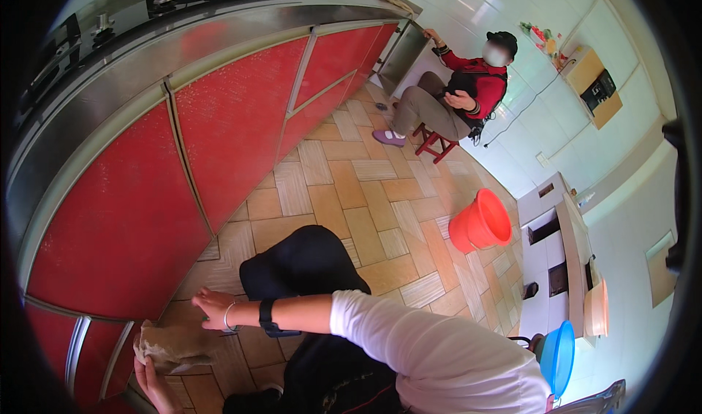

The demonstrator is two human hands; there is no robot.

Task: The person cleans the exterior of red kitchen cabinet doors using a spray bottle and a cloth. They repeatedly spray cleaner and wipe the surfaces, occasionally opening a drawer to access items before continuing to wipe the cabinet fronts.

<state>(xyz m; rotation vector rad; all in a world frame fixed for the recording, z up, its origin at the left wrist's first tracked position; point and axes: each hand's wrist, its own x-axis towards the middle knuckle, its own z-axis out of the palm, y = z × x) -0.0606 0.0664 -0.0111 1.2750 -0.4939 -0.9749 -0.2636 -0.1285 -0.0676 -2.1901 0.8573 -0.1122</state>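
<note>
At the lower left, my left hand grips the edge of a tan cloth. The cloth hangs bunched beside the red cabinet fronts, above the tiled floor. My right hand is a little above and to the right of it, apart from the cloth, with fingers bent and apart. Nothing shows in it except a tiny green spot by the fingers, too small to name. A bracelet and a dark wristwatch are on my right wrist.
Red cabinet doors run under a steel-edged counter with a gas stove. A seated person on a red stool holds an open cabinet door. A red bucket stands on the floor; a blue basin is lower right.
</note>
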